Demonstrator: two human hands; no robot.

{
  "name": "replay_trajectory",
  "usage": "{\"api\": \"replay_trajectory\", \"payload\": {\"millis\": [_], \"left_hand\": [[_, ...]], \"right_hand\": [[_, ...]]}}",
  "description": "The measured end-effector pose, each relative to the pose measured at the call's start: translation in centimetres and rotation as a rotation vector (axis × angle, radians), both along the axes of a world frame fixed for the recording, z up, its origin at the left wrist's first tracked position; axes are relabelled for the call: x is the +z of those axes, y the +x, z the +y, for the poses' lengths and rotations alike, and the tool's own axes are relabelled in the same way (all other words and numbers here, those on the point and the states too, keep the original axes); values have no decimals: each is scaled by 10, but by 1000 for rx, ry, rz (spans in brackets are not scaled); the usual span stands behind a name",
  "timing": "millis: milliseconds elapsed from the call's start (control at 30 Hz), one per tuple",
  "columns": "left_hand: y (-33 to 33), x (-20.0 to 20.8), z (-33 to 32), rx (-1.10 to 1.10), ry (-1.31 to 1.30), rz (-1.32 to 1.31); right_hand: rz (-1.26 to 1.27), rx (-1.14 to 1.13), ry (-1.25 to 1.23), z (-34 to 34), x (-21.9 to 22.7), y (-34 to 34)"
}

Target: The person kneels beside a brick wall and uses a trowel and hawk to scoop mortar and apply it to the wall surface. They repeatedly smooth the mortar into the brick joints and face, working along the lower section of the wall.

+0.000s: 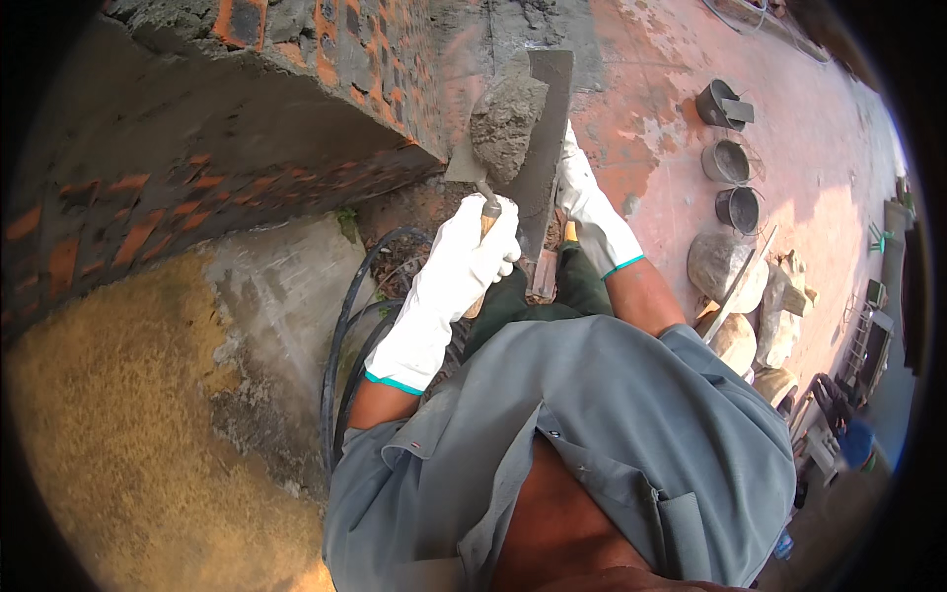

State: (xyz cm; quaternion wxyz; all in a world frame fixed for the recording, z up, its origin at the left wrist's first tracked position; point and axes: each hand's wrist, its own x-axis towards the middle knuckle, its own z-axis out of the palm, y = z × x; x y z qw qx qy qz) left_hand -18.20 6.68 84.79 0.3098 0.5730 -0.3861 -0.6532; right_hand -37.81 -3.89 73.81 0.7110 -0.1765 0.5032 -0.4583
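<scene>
My left hand point(460, 255), in a white glove with a teal cuff, is closed round the wooden handle of a trowel point(461, 166). A heap of wet grey mortar point(507, 123) lies over the trowel's blade and against a long, flat, mortar-coated hawk point(549, 138). My right hand point(595, 219), gloved the same way, is at the right edge of the hawk and supports it. The fingers of that hand are mostly hidden behind the board. The hawk is tilted, its narrow face toward me.
At the left stands a brick wall point(395, 94) partly smeared with mortar. Black hoses point(340, 345) curve beside my left forearm. Three buckets point(727, 161) stand in a row on the reddish ground to the right, near sacks point(784, 311) and a long pole point(735, 286).
</scene>
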Motion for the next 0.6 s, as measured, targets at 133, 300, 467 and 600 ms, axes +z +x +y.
{"api": "replay_trajectory", "payload": {"millis": [133,300,467,600], "left_hand": [[-4,6,-2,-261,-373,-618],[32,27,15,-206,-635,-656],[79,34,15,-708,-305,-768],[89,21,3,-764,-411,-925]], "right_hand": [[-161,-74,147,36,25,3],[-267,-83,205,29,35,-3],[-149,159,45,0,24,-17],[193,687,-276,-35,37,-1]]}}
